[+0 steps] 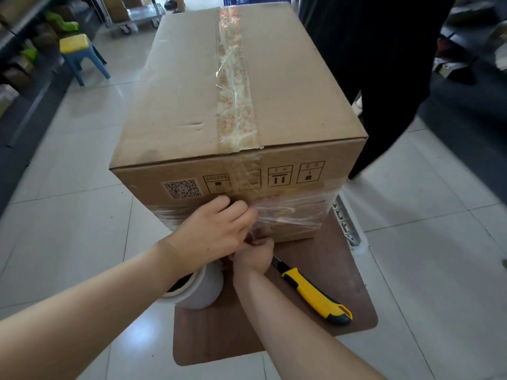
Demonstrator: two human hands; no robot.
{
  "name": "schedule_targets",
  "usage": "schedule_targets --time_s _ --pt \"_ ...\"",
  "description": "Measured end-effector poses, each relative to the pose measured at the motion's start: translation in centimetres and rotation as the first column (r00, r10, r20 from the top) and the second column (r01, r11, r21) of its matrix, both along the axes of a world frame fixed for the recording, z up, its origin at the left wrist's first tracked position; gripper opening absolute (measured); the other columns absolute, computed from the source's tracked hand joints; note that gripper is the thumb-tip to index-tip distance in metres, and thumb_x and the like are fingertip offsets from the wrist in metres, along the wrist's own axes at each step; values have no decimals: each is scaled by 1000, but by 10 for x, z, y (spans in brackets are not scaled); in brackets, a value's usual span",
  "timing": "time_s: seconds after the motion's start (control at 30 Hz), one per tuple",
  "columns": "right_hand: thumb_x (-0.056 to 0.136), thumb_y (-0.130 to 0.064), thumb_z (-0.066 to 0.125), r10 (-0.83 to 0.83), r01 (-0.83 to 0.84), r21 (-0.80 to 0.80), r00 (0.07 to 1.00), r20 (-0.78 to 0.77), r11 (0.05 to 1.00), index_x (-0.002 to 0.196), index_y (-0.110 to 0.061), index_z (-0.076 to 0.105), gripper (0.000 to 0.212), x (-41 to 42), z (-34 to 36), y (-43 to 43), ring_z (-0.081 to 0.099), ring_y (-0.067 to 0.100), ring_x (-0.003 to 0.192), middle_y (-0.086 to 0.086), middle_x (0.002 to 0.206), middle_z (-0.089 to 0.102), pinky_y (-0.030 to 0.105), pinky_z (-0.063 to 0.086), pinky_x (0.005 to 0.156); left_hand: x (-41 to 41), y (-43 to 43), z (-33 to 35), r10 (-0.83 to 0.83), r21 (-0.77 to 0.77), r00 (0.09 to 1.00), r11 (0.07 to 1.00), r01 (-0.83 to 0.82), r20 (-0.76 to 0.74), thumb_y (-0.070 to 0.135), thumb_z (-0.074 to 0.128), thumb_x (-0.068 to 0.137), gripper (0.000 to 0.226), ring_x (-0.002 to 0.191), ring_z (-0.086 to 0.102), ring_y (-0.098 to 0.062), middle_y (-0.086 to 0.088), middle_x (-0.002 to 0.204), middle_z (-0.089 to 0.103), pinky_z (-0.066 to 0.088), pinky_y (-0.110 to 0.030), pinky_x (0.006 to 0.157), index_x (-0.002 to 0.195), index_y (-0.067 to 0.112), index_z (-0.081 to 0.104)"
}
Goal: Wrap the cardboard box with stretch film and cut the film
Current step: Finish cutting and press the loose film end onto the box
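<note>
A large brown cardboard box [219, 105] stands on a low brown wooden board [315, 338] laid over a white tiled floor [68, 187]; a strip of printed, yellowed tape [236, 91] runs along the middle of its top and down onto the near face, where a QR label and black handling symbols are printed; clear stretch film [290, 212] is wound round the lower part of the box, wrinkled across the near face; the left hand [219, 229] is at that face with its fingers curled, pinching the film against the cardboard; just below it the right hand [253, 256] is clenched round a gathered strand of the same film, close to the bottom edge of the box; a white roll [200, 292] of film lies on the board under the left forearm, partly hidden by it; a yellow and black utility knife [315, 294] lies on the board just right of the right wrist, its blade end reaching the edge of that hand, though whether they touch cannot be told; a person in dark clothes [378, 78] stands beside the box on its right; a blue plastic stool with a yellow seat [79, 53] stands to the left near dark shelving [24, 50].
</note>
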State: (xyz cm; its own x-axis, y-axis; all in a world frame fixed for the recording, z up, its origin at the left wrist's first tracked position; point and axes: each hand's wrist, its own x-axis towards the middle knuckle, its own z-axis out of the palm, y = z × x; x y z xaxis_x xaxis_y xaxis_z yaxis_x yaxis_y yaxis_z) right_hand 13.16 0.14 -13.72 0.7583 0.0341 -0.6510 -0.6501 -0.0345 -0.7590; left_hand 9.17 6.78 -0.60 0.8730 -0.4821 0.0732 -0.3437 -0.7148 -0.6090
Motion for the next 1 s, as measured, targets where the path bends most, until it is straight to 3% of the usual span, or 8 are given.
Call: schedule_targets --time_s 0.1,0.2,0.3,0.43,0.6,0.67,0.77,1.0 --pt "72 -7 59 192 -191 -77 981 15 979 74 -17 45 17 4 1 -13 62 26 68 12 86 62 49 59 66 -8 -1 8 7 40 1000 999 -7 5 -8 6 94 70 78 49 -21 -5 97 60 32 -31 67 98 10 73" --pt "81 -15 54 455 -438 -198 889 49 877 78 -19 58 7 10 7 -43 62 27 78 9 84 66 36 52 66 -12 -1 11 21 48 999 999 -20 -35 -7 3 94 71 80 48 -22 -7 101 60 31 -32 69 101 7 72" --pt "87 -22 51 428 -397 -164 866 259 903 75 -15 65 19 15 11 -65 56 22 60 6 67 64 31 40 58 -11 2 17 25 -15 998 1000 -26 -61 -1 23 92 51 81 50 -23 -7 101 63 29 -33 69 97 6 73" --pt "88 -36 62 391 -432 -5 812 433 902 74 -24 62 19 18 21 -62 59 13 68 -2 72 66 28 44 67 -12 -7 16 22 -97 993 995 -33 -113 2 28 90 44 79 55 -24 -7 96 63 36 -32 69 88 7 72" --pt "88 0 56 291 -362 152 889 354 920 67 -16 58 26 21 17 -55 55 11 65 -1 64 62 29 44 69 -9 -35 -10 31 -271 925 952 -143 -380 16 30 83 48 104 58 -27 -9 114 63 50 -38 85 115 7 66" --pt "84 12 52 340 -402 94 859 383 911 73 -15 60 30 18 10 -60 58 10 69 2 72 64 21 46 69 -1 -37 -14 151 -365 829 845 -391 -538 19 37 88 46 110 56 -26 -7 126 57 49 -37 88 131 13 53" --pt "86 4 53 470 -512 14 798 377 859 83 -16 63 23 16 5 -62 59 11 78 3 85 66 20 46 71 9 -23 -17 258 -414 713 667 -620 -652 21 41 93 40 109 55 -23 -6 124 58 45 -33 89 132 20 48" --pt "92 -37 49 585 -600 -46 756 294 799 82 -19 57 22 18 17 -53 52 15 79 1 83 60 34 39 72 7 -23 -18 349 -664 690 210 -718 -635 18 43 94 31 101 60 -11 7 112 66 49 -29 87 119 24 61"
